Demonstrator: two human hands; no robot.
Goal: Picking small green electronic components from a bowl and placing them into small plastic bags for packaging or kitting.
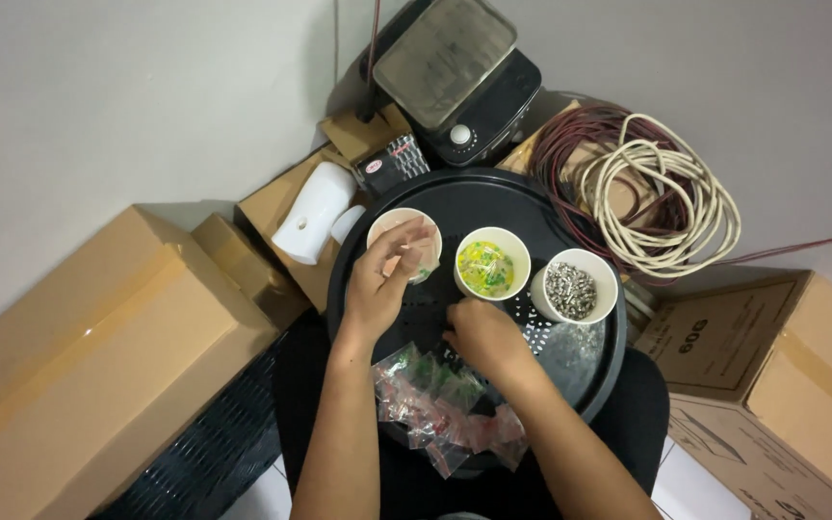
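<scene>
Hands apart: left hand (377, 279) pinching clear plastic packet (418, 252) over paper cup (384, 223); right hand (481, 332) fingertips down on perforated round black tray (493, 197).

A small clear bag (420, 252) is pinched above the left cup (387, 223), a white paper cup standing upright on the black tray. A pile of clear bags (440, 404) with red and green contents lies on the tray's near edge, crumpled and overlapping, just below both wrists.
</scene>
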